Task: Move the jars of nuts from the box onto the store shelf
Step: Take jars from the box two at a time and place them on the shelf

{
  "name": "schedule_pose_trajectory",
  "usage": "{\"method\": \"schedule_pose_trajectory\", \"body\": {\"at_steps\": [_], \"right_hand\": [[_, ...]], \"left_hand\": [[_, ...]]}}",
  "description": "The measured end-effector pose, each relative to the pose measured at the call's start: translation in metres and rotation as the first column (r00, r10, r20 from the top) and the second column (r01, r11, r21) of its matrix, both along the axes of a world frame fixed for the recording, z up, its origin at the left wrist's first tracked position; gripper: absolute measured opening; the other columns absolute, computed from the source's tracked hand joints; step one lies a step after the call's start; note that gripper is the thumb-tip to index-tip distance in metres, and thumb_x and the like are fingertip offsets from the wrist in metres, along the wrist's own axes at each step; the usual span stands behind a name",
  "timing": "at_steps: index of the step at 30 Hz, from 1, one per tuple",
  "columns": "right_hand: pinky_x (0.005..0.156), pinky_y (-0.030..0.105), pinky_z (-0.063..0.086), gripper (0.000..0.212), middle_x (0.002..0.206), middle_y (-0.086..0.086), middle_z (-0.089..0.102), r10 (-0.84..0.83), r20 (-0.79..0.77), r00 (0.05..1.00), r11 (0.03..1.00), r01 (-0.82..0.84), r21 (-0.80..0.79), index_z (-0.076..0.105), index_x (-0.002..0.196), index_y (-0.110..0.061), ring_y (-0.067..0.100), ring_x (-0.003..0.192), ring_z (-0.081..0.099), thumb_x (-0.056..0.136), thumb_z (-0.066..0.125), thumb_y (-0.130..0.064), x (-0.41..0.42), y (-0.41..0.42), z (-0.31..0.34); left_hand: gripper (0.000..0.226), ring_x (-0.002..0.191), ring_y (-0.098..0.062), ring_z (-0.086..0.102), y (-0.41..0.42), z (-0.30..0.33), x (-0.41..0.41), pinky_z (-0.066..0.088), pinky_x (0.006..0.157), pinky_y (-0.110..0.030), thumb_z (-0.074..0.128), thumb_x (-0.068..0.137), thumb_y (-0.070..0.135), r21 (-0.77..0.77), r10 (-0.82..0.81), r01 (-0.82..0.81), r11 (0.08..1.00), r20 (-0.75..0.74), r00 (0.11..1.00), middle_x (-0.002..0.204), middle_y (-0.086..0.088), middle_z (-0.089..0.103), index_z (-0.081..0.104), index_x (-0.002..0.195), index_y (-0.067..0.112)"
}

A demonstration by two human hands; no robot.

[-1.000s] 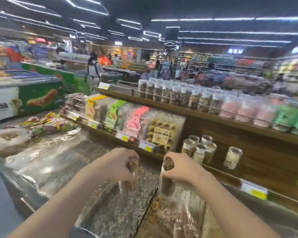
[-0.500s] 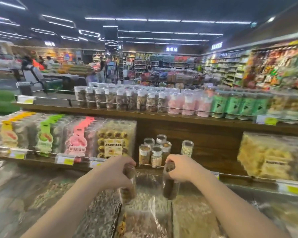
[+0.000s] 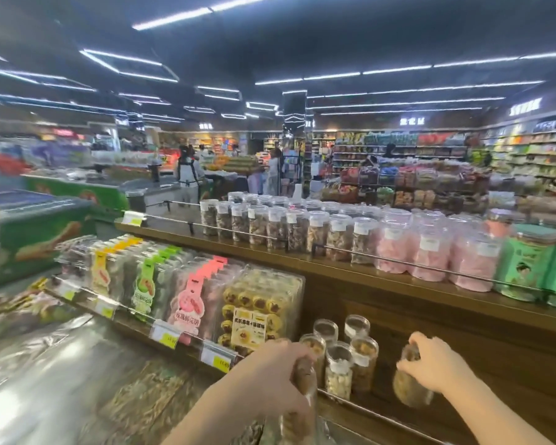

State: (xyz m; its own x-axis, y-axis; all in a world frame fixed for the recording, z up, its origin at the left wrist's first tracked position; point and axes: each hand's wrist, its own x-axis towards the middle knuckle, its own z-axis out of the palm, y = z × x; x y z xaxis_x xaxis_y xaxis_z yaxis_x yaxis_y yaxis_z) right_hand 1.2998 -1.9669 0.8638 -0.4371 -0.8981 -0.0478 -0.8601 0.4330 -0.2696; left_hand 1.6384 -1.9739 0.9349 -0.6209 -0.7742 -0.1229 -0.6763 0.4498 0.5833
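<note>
Two clear nut jars, one per hand. Right hand (image 3: 437,367) curls over the top of one jar (image 3: 410,385), on or just above the lower wooden shelf (image 3: 511,374). Left hand (image 3: 278,374) grips the other jar (image 3: 305,377) — at the shelf rail. Between the hands: five shelved jars (image 3: 339,370). Beyond the left hand — boxed pastries (image 3: 254,311).

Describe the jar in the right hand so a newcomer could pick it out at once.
Find the wooden shelf under the tier of pink tubs. On its lower level stands a cluster of jars; right of that cluster, the right hand grips the jar by its top. Unlike its neighbours, it is apart and tilted.
</note>
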Motion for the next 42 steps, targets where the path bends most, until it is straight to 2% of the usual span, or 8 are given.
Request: {"method": "schedule_pose_trajectory", "body": {"at_steps": [3,7,12,16,19,22,28,42], "right_hand": [[0.089,0.028,0.056,0.076,0.146,0.004,0.05,-0.025,0.028,0.999,1.0,0.024,0.014,0.043,0.149,-0.028,0.021,0.123,0.059,0.085,0.068,-0.061,-0.018,-0.017,-0.019],[0.11,0.035,0.044,0.08,0.158,0.004,0.036,-0.038,0.062,0.997,0.999,0.038,-0.005,0.038,0.154,-0.025,0.023,0.142,0.042,0.087,0.067,-0.059,-0.017,-0.027,-0.039],[0.094,0.027,0.054,0.077,0.155,0.006,0.029,-0.082,0.02,0.996,0.997,0.082,-0.004,0.032,0.155,-0.032,0.019,0.124,0.057,0.09,0.062,-0.061,-0.007,-0.02,-0.037],[0.069,0.02,0.051,0.067,0.144,0.004,0.038,-0.09,-0.05,0.995,0.996,0.088,-0.03,0.038,0.149,-0.034,0.014,0.101,0.061,0.092,0.061,-0.059,-0.011,-0.007,-0.017],[0.077,0.024,0.053,0.066,0.144,0.004,0.039,-0.119,-0.089,0.989,0.992,0.115,-0.047,0.04,0.148,-0.032,0.017,0.105,0.06,0.092,0.06,-0.061,-0.014,0.007,-0.001],[0.084,0.031,0.058,0.068,0.144,0.006,0.041,-0.143,-0.119,0.983,0.989,0.138,-0.051,0.043,0.145,-0.03,0.021,0.111,0.061,0.09,0.059,-0.066,-0.016,0.021,0.013],[0.089,0.033,0.056,0.066,0.149,0.007,0.039,-0.192,-0.141,0.971,0.981,0.191,-0.021,0.043,0.147,-0.03,0.023,0.119,0.058,0.092,0.057,-0.064,-0.022,0.05,0.017],[0.091,0.031,0.054,0.06,0.149,0.0,0.042,-0.245,-0.126,0.961,0.969,0.246,-0.014,0.046,0.146,-0.033,0.019,0.119,0.06,0.095,0.054,-0.063,-0.031,0.068,-0.001]], "left_hand": [[0.057,0.089,-0.011,0.069,-0.009,-0.001,-0.007,0.057,0.073,-0.027,0.081,0.075,0.018,0.011,0.029,-0.028,1.0,-0.017,0.999,0.098,0.011,0.071,0.063,0.126,0.031],[0.064,0.098,-0.015,0.065,-0.024,-0.002,-0.012,0.059,0.089,-0.042,0.082,0.074,0.023,0.001,0.016,-0.016,1.0,0.004,1.0,0.107,0.008,0.066,0.058,0.132,0.036],[0.059,0.091,-0.014,0.065,-0.043,-0.009,-0.021,0.06,0.083,-0.037,0.08,0.074,0.023,-0.025,-0.033,0.034,0.999,0.043,0.999,0.105,0.009,0.063,0.059,0.128,0.036],[0.036,0.08,-0.006,0.061,-0.05,-0.016,-0.04,0.055,0.067,-0.027,0.08,0.071,0.026,-0.093,-0.094,0.1,0.991,0.066,0.993,0.096,0.012,0.063,0.061,0.099,0.036],[0.055,0.085,-0.004,0.062,-0.052,-0.025,-0.062,0.055,0.071,-0.024,0.081,0.073,0.027,-0.106,-0.146,0.151,0.983,0.052,0.988,0.1,0.013,0.063,0.061,0.123,0.035],[0.053,0.093,-0.012,0.063,-0.054,-0.033,-0.089,0.059,0.082,-0.035,0.079,0.075,0.024,-0.132,-0.199,0.204,0.97,0.053,0.979,0.107,0.009,0.064,0.062,0.125,0.03],[0.066,0.109,-0.018,0.061,-0.064,-0.054,-0.15,0.057,0.089,-0.033,0.074,0.079,0.018,-0.098,-0.259,0.265,0.959,0.072,0.963,0.128,0.004,0.06,0.053,0.14,0.03],[0.068,0.113,-0.024,0.061,-0.076,-0.099,-0.2,0.056,0.093,-0.043,0.078,0.079,0.034,-0.105,-0.192,0.214,0.971,0.191,0.963,0.124,0.004,0.06,0.046,0.14,0.037]]}}
